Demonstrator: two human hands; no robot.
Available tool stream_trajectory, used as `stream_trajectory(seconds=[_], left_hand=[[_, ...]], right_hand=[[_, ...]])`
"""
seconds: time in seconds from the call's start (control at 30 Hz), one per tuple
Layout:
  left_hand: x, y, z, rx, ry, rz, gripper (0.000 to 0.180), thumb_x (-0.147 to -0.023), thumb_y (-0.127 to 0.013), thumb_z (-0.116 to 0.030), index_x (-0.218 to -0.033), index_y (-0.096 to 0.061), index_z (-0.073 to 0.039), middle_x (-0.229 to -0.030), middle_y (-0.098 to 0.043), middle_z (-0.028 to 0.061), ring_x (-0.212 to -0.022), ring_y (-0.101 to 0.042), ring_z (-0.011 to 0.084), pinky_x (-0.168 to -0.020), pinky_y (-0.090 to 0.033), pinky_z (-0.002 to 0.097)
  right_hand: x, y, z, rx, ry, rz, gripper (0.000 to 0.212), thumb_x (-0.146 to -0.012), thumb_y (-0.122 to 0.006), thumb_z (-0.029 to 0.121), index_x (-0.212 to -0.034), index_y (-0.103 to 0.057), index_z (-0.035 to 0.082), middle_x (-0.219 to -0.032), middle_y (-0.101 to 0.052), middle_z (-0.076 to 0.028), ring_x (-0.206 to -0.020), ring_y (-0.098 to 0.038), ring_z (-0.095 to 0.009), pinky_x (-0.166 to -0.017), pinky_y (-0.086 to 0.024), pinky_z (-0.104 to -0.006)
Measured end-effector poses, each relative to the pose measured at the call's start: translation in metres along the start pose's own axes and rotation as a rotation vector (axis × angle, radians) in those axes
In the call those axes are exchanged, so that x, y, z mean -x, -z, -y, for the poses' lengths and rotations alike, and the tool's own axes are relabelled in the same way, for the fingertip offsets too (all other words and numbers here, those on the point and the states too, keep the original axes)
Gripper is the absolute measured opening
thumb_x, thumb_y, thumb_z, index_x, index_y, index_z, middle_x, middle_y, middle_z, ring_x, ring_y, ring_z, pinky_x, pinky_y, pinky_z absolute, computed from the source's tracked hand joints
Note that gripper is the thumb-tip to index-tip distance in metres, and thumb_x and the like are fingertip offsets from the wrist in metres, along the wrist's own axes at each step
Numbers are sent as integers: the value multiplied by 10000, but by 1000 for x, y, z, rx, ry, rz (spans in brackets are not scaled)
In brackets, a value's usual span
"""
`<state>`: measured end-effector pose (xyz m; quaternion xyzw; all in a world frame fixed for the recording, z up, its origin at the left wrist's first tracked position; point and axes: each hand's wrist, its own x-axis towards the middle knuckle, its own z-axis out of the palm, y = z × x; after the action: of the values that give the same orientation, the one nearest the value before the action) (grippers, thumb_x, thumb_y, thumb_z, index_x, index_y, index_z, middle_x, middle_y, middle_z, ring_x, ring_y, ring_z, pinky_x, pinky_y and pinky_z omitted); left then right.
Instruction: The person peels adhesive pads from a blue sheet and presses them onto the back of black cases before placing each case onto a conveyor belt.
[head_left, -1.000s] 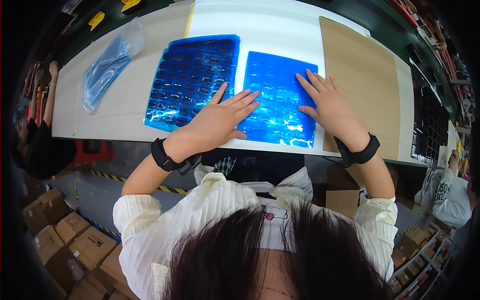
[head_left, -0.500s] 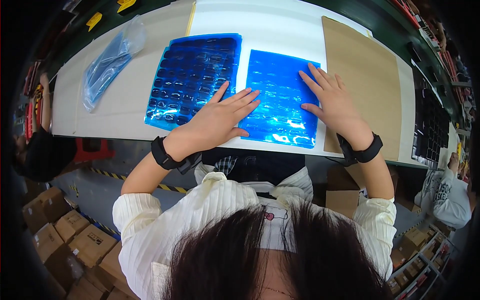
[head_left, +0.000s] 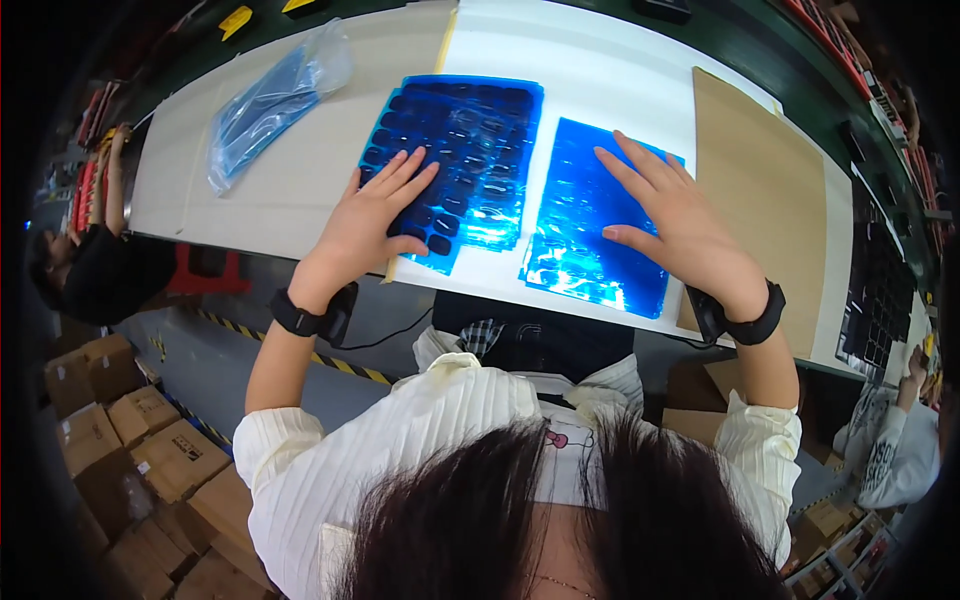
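Observation:
My left hand [head_left: 370,222] lies with fingers spread on the lower left part of a blue film sheet [head_left: 470,130] that has rows of dark rounded squares. My right hand [head_left: 685,225] rests open, thumb stretched out, over the right side of a plainer glossy blue film sheet [head_left: 585,210]. The two sheets lie side by side with a narrow white gap between them. Neither hand grips anything. The patterned sheet seems to have several layers, as its edges are uneven.
A clear plastic bag [head_left: 275,105] with something blue inside lies at the left. Brown cardboard [head_left: 765,200] and a black gridded sheet [head_left: 880,285] are on the right. Cardboard boxes [head_left: 180,460] stand on the floor. Other people work at both sides.
My left hand has moved left, off the plainer blue sheet onto the patterned sheet's left side. My right hand stays on the plainer sheet. The whole view has shifted, moving the table rightward in the picture.

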<state>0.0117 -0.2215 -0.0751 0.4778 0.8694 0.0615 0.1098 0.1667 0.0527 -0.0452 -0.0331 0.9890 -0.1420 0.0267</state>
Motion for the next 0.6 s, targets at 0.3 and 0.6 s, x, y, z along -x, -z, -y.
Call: stream_trajectory(seconds=[0.3, 0.6], left_hand=[[-5, 6, 5, -48, -60, -82, 685, -588, -694, -298, -1201, -447, -121, -1266, -418, 20, -1201, -345, 221, -1000, -225, 436], [-5, -5, 19, 278, -154, -177, 677, -602, -690, -395, -1176, -474, -109, -1225, -461, 65, -1177, -374, 233, -998, -236, 424]], right_hand=[[-52, -8, 37, -134, 360, -132, 660, -682, -662, 210, -1261, -356, 126, -1263, -387, -132, -1122, -410, -289, -950, -323, -392], [-112, -52, 60, 45, 534, -138, 433, -665, -645, 112, -1080, -522, 83, -967, -570, -102, -891, -547, -253, -770, -449, -326]])
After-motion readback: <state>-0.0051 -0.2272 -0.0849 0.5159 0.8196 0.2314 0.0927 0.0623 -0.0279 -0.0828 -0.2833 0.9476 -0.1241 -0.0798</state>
